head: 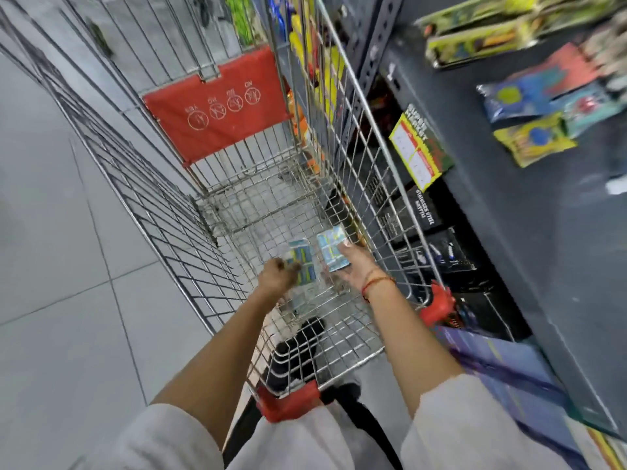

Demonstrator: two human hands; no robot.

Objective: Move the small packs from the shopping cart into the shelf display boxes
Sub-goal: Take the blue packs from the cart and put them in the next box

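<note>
Both arms reach down into a wire shopping cart [369,184] with red corner guards. My right hand [356,266] holds a small stack of blue and white packs [332,249], thumb on top. My left hand [276,274] is closed over another small blue and yellow pack [302,262] near the cart floor. More packs [302,296], blurred, lie on the cart floor under my hands. The dark shelf [543,232] is on the right, with green display boxes [481,39] at the top right.
A red child-seat flap [220,110] closes the cart's far end. Loose colourful packets [536,137] lie on the shelf top. Black boxes [437,245] fill the lower shelf. A second cart's wire side [142,171] runs along the left over grey floor tiles.
</note>
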